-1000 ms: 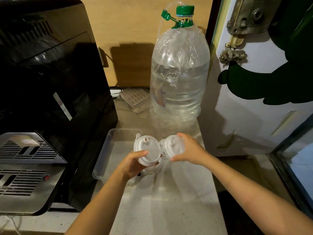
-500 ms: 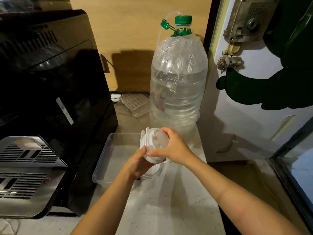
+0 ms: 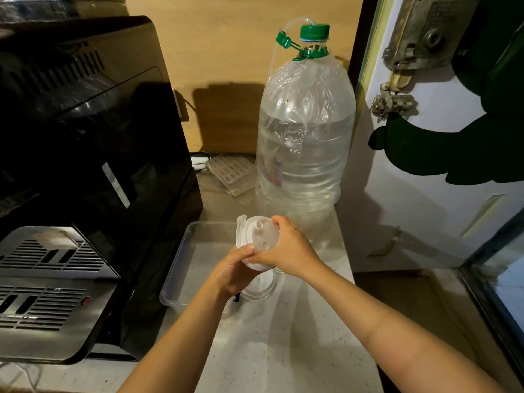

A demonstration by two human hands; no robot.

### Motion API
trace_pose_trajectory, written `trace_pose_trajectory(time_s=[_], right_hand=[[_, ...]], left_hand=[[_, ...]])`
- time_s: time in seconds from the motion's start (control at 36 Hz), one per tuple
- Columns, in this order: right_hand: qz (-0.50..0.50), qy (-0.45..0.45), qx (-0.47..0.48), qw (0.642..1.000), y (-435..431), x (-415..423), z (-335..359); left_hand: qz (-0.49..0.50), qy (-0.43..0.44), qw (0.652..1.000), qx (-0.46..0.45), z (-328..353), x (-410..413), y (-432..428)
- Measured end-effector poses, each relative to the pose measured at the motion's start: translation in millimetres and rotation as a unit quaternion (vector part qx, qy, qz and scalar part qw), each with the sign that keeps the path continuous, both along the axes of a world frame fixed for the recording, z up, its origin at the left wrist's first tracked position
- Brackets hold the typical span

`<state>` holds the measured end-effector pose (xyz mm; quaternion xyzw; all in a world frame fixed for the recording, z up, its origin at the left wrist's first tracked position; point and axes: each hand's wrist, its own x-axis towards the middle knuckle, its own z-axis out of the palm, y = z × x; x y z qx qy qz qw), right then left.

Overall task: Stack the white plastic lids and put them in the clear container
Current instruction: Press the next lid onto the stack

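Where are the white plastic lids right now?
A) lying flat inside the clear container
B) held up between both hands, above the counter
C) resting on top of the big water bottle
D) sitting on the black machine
B: the left hand and right hand both grip the round white plastic lids, raised over the shallow clear plastic container, not yet inside it.

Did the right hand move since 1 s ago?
Yes. The right hand went leftward, away from the big clear water bottle side and toward the clear container, bringing its white plastic lid onto the one the left hand holds.
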<state>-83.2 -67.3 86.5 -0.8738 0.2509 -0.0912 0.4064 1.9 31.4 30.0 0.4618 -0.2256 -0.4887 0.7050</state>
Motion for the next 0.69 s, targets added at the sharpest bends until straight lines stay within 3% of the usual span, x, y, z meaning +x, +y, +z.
trace_pose_trajectory(time_s=[0.42, 0.69], right_hand=[[0.001, 0.029, -0.033, 0.999, 0, 9, -6], [-0.005, 0.047, -0.048, 0.998, 0, 14, -14]], left_hand=[[-0.013, -0.038, 0.998, 0.045, -1, 8, -5], [0.013, -0.007, 0.999, 0.034, -11, 13, -11]])
